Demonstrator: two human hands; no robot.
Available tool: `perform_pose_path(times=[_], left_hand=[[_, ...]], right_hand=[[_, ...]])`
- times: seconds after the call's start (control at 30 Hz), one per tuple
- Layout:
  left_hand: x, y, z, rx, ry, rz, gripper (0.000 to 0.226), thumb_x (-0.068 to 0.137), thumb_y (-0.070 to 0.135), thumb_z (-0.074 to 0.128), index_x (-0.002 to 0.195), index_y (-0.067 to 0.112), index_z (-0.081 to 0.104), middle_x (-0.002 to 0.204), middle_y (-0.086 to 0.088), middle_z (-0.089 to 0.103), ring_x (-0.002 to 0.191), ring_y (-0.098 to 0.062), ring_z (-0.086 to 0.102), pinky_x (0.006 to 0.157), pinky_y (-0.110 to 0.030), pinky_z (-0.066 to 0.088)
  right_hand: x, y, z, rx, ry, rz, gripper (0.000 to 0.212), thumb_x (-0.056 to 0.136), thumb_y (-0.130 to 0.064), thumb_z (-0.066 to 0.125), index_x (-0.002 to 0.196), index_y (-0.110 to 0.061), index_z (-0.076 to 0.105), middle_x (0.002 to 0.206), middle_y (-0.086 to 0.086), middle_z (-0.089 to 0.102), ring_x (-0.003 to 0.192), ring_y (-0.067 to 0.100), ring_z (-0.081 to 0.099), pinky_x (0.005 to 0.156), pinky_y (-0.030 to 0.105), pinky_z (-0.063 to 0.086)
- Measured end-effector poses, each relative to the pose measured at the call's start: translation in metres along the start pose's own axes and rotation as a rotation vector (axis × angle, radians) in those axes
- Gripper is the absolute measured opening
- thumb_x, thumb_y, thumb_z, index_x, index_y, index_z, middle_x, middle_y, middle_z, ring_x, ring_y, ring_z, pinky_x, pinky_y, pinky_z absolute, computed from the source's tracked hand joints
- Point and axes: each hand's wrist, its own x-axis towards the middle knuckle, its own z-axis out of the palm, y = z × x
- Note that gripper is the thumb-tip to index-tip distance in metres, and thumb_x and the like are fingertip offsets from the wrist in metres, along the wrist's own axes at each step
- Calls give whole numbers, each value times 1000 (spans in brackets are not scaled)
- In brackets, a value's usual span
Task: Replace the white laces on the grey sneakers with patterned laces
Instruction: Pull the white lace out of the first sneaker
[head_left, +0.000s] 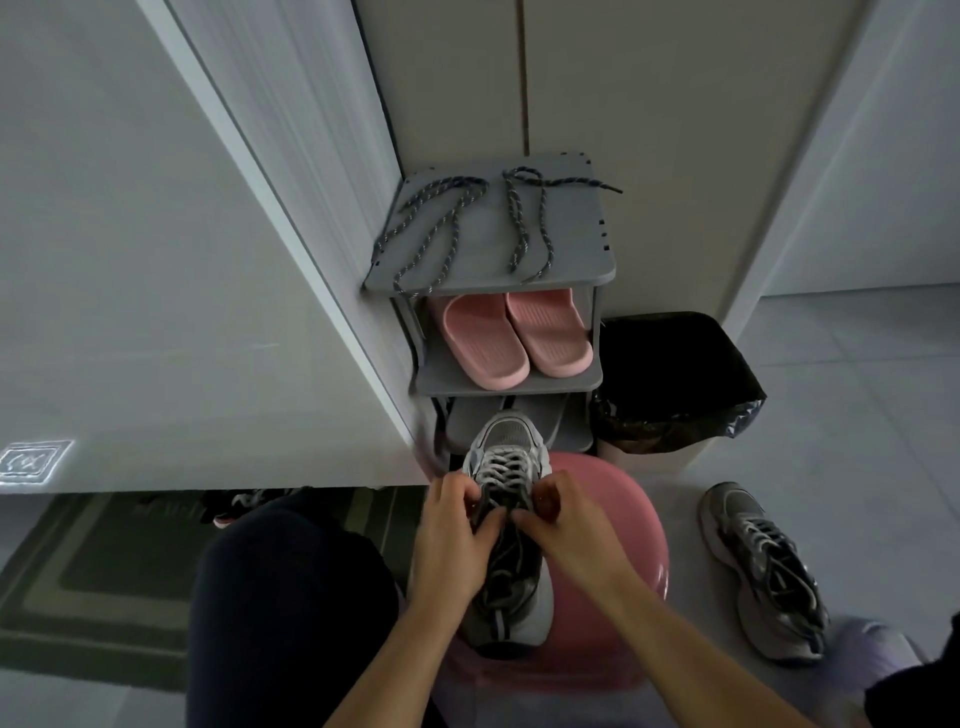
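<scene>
One wide-angle camera sits on the person's head, facing forward and steeply down. The left hand (452, 525), right hand (563, 522) and grey sneaker (506, 447) on the pink stool (618, 525) lie close beneath it. The shoe rack (571, 270) stands just beyond.

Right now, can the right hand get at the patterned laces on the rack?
Probably yes. The patterned laces lie on the rack top, open from above, beyond the sneaker, with nothing in between. But the right hand pinches the white lace, as does the left hand, so it must let go first.
</scene>
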Motion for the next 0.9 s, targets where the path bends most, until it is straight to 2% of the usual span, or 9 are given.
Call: perform_pose_path(times=[0.13, 0.27, 0.43, 0.53, 0.63, 0.73, 0.8, 0.83, 0.9], left_hand=[[10, 3, -1, -337, -16, -277, 11, 85, 23, 65, 87, 17, 55, 86, 2, 58, 76, -5, 54, 62, -6, 42], [17, 0, -7, -487, -146, -355, 9, 86, 17, 64, 80, 21, 60, 84, 0, 63, 78, -11, 58, 69, -18, 46], [29, -5, -13, -386, -250, -265, 16, 88, 16, 61, 75, 22, 56, 74, 4, 57, 71, -9, 54, 67, -18, 43], [35, -12, -17, -253, -281, -107, 22, 91, 17, 57, 72, 23, 46, 70, 4, 50, 65, -10, 47, 66, -25, 40], [39, -14, -20, -82, -305, 75, 22, 90, 13, 54, 75, 20, 40, 71, 0, 49, 66, -21, 50, 64, -29, 40], [38, -16, -21, -125, -266, 10, 24, 90, 18, 57, 75, 25, 39, 74, -2, 52, 67, -19, 52, 64, -25, 40], [32, -12, -19, -218, -293, -100, 18, 91, 25, 56, 78, 27, 44, 72, 7, 51, 67, -10, 50, 62, -18, 39], [28, -9, -17, -262, -332, -131, 13, 92, 26, 54, 83, 31, 47, 75, 11, 52, 71, -6, 51, 63, -13, 40], [22, -9, -8, -257, -361, -77, 11, 94, 28, 50, 90, 38, 48, 90, 11, 58, 86, -2, 54, 78, -13, 43]], right_hand=[[4, -3, 0, 234, 29, 57, 16, 89, -26, 58, 89, -10, 57, 82, 4, 65, 79, 23, 63, 71, 38, 52], [9, -4, -4, 311, 5, 100, 9, 88, -15, 60, 83, -8, 62, 79, 10, 68, 72, 22, 64, 69, 41, 54], [14, -9, -8, 93, 26, 44, 22, 87, -13, 57, 69, -22, 49, 62, -5, 57, 56, 11, 54, 50, 12, 40], [19, -8, -11, 129, 25, 93, 25, 87, -10, 54, 67, -20, 45, 59, -5, 52, 53, 8, 48, 49, 15, 37], [25, -9, -12, 190, -64, 149, 24, 86, -7, 50, 65, -12, 41, 57, 0, 44, 55, 14, 39, 56, 31, 34], [24, -11, -18, 295, -83, 145, 19, 88, -5, 49, 68, -6, 49, 58, 4, 48, 52, 13, 44, 52, 27, 37], [17, -10, -22, 347, -49, 126, 16, 90, -9, 54, 76, -2, 55, 61, 3, 55, 48, 4, 51, 48, 15, 41], [12, -9, -22, 368, -52, 123, 18, 90, -13, 57, 78, 1, 56, 62, 4, 57, 48, 3, 53, 49, 14, 43], [6, -2, -18, 408, -96, 150, 20, 89, -16, 59, 82, 3, 57, 67, 9, 60, 58, 13, 58, 59, 28, 51]])
